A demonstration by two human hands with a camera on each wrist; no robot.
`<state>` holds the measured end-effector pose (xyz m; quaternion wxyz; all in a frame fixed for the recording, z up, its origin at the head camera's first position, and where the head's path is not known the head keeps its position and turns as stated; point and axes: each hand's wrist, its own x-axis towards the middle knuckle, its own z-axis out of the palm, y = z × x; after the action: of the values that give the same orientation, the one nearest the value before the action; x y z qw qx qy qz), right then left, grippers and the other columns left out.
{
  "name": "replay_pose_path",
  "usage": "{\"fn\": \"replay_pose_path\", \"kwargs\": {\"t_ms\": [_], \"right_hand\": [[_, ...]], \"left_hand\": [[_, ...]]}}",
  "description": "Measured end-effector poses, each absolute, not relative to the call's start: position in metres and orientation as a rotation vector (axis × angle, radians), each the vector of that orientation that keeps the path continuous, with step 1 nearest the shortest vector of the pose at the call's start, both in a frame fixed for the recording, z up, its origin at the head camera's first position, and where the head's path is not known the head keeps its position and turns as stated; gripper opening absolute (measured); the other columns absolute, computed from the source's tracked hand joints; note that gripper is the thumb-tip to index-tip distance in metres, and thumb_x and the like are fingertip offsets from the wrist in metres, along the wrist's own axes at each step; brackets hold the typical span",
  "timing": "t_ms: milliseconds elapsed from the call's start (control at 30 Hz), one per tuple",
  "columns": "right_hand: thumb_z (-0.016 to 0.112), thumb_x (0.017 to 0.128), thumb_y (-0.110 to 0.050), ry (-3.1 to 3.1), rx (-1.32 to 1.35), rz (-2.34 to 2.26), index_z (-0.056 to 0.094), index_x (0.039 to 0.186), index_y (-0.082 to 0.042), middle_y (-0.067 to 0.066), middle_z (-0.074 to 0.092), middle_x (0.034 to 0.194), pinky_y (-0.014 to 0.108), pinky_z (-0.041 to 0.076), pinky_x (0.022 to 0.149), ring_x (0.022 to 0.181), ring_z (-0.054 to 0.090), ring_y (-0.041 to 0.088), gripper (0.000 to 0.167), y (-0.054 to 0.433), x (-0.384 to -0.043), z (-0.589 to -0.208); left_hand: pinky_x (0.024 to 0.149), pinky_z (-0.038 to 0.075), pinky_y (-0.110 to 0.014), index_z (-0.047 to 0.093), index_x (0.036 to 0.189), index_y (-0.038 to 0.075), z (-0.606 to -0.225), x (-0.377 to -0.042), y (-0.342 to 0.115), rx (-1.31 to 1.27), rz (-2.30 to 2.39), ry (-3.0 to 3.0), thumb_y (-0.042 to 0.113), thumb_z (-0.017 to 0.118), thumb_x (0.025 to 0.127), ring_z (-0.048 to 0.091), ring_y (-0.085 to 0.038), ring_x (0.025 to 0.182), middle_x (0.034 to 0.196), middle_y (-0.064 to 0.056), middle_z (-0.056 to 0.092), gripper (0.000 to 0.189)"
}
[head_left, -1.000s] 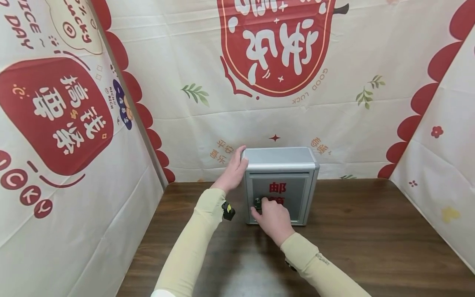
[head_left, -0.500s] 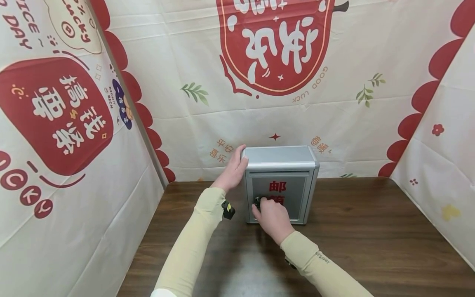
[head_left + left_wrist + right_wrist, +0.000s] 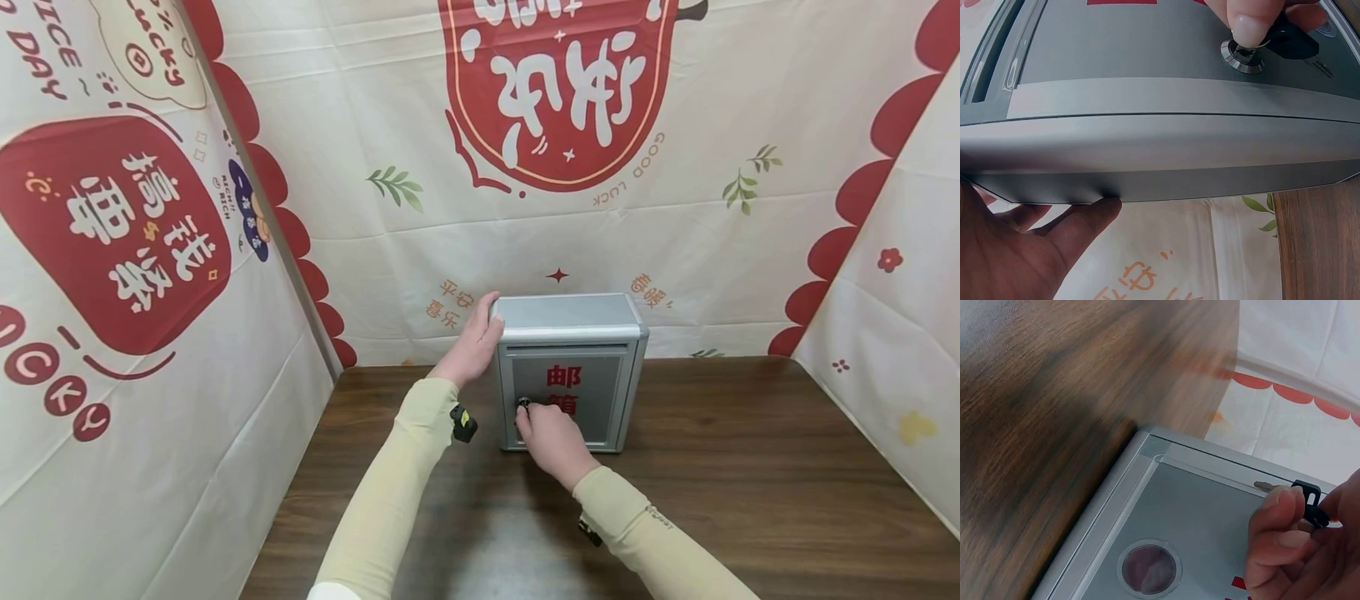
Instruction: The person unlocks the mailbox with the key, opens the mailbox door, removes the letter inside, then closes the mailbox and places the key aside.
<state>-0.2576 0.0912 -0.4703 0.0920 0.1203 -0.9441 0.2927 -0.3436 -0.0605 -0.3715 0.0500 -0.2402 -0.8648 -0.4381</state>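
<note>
A silver metal mailbox (image 3: pixel 567 315) with red characters on its front stands upright on the wooden table. My left hand (image 3: pixel 471 343) rests against its left side near the top, fingers extended; the left wrist view shows the fingertips (image 3: pixel 1109 207) on the side panel. With thumb and fingers, my right hand (image 3: pixel 558 442) pinches a black-headed key (image 3: pixel 1294 41) at the round chrome lock (image 3: pixel 1242 61) on the left of the door. A second key blade (image 3: pixel 1264 485) hangs beside it in the right wrist view. The right fingers partly hide the lock.
Dark wooden table (image 3: pixel 750 467) spreads around the mailbox. A printed cloth (image 3: pixel 390 275) hangs close behind it, with more cloth at left and right. A round window (image 3: pixel 1149 569) sits low on the mailbox front.
My right hand has turned at the lock, its thumb moving up and closer to the index finger. The left hand has stayed against the mailbox's side, and the mailbox has kept its place.
</note>
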Motion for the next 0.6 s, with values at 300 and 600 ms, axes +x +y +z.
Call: {"fn": "replay_pose_path", "kwargs": {"t_ms": [300,600], "right_hand": [[0.043,0.101,-0.024,-2.853,0.361,0.913,0.049,0.062,-0.012,0.0,0.042,0.051,0.028,0.035,0.041,0.04,0.038,0.013,0.042,0.095,-0.251,-0.468],[0.047,0.1,-0.027,-2.844,0.364,0.902,0.05,0.063,-0.014,-0.001,0.043,0.052,0.029,0.035,0.043,0.043,0.039,0.013,0.039,0.099,-0.241,-0.467]], "left_hand": [[0.111,0.024,-0.038,0.018,0.151,0.011,-0.371,-0.345,-0.06,-0.729,-1.324,-2.631,0.033,0.026,0.101,0.024,-0.022,0.138,0.154,-0.013,0.021,0.055],[0.111,0.024,-0.038,0.018,0.15,0.01,-0.372,-0.345,-0.061,-0.73,-1.33,-2.618,0.031,0.027,0.101,0.026,-0.024,0.137,0.153,-0.014,0.023,0.055]]}}
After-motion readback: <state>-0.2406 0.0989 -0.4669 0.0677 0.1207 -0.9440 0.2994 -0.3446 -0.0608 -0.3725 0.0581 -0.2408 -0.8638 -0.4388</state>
